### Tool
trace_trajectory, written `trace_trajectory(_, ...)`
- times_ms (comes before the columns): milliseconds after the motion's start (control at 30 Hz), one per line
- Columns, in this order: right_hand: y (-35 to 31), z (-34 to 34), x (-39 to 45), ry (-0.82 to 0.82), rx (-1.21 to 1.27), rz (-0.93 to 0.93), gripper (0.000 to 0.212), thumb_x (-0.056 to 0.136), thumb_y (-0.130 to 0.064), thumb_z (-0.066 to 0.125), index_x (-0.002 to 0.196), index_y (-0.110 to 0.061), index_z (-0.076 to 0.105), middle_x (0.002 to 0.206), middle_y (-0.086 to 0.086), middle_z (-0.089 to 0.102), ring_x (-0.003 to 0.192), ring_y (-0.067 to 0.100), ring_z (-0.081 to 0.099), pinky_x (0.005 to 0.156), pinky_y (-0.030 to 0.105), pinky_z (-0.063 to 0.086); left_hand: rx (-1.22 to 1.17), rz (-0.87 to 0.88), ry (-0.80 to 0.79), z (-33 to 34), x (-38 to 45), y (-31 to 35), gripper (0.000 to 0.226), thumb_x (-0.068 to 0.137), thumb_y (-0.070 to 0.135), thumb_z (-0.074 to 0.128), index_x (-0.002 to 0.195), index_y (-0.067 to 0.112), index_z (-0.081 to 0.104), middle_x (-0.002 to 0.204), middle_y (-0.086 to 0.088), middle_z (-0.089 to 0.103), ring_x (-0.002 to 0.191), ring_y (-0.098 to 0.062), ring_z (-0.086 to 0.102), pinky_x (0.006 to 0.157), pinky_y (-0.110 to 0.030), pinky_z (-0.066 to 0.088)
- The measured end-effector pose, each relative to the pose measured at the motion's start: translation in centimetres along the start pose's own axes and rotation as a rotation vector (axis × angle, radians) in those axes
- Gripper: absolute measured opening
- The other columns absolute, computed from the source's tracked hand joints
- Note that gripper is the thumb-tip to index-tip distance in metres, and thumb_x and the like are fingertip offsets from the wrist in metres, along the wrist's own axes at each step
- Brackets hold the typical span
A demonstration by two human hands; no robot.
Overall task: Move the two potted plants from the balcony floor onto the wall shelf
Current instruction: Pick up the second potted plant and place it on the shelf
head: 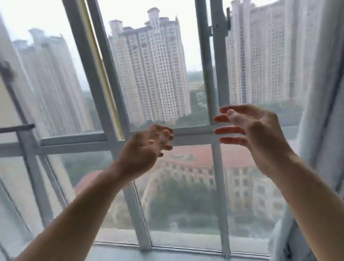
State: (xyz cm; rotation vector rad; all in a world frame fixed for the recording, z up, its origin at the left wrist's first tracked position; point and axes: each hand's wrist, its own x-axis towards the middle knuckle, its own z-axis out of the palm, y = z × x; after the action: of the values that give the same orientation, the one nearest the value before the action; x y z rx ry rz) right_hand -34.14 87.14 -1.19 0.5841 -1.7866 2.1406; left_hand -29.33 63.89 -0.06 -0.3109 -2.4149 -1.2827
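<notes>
Both of my hands are raised in front of the balcony window, palms turned toward each other. My left hand (145, 151) has its fingers curled loosely and holds nothing. My right hand (254, 133) has its fingers spread and holds nothing. A gap about a hand wide lies between them. No potted plant and no wall shelf shows in this view.
A white-framed window (117, 107) fills the view, with tower blocks outside. Its sill (160, 260) runs along the bottom. A pale curtain (327, 92) hangs at the right, with dark objects behind it. A grey rail (0, 130) juts out at the left.
</notes>
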Motion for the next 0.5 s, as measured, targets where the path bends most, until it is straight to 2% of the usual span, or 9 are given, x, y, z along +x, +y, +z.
trace_trajectory(67, 1.4, 5.4, 0.5, -0.122, 0.041, 0.023, 0.017, 0.1, -0.013, 0.055, 0.105, -0.014, 0.071, 0.096, 0.004, 0.079, 0.082, 0.026, 0.077, 0.066, 0.034, 0.061, 0.034, -0.067, 0.113, -4.9, -2.1, -1.8, 0.024, 0.103, 0.02, 0.047, 0.117, 0.008, 0.062, 0.112, -0.01, 0.07, 0.099, -0.024, 0.071, 0.091, -0.049, 0.056)
trace_trajectory(200, 3.9, 12.9, 0.8, -0.298, 0.081, 0.064, 0.017, 0.1, -0.013, 0.055, 0.108, -0.013, 0.07, 0.096, 0.004, 0.079, 0.083, 0.027, 0.077, 0.066, 0.034, 0.062, 0.068, -0.146, 0.241, -11.0, -5.4, -5.0, 0.026, 0.103, 0.023, 0.046, 0.119, 0.01, 0.062, 0.111, -0.004, 0.071, 0.097, -0.017, 0.072, 0.089, -0.041, 0.058)
trace_trajectory(500, 11.4, 27.8, 4.7, -0.617, 0.229, 0.135, 0.016, 0.099, -0.013, 0.057, 0.104, -0.012, 0.072, 0.097, 0.007, 0.079, 0.082, 0.031, 0.076, 0.072, 0.042, 0.061, 0.082, -0.341, 0.563, -19.7, -8.3, -12.9, 0.023, 0.104, 0.024, 0.047, 0.111, 0.014, 0.066, 0.111, -0.007, 0.073, 0.098, -0.022, 0.073, 0.092, -0.046, 0.055)
